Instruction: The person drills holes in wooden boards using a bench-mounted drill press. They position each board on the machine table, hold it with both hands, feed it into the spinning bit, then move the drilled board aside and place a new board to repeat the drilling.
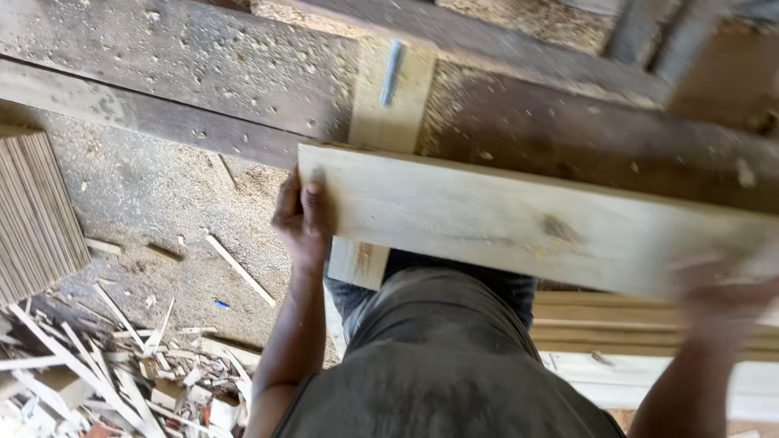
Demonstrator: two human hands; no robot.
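The left hand grips the left end of a pale plank, its fingers curled together over the top face at the corner and the thumb hidden beneath. The plank runs from those fingers rightward across the dark workbench to the right hand, which is blurred at the plank's near edge, so whether its fingers are spread or pressed cannot be told. Just beyond the left fingers, 1 short light board lies crosswise under the plank with a grey bolt on it. Below and left of the fingers lie a sawdust-strewn floor, a ribbed stack of thin slats, scattered wood offcuts and 1 small blue scrap. More pale planks are stacked beneath the right hand.
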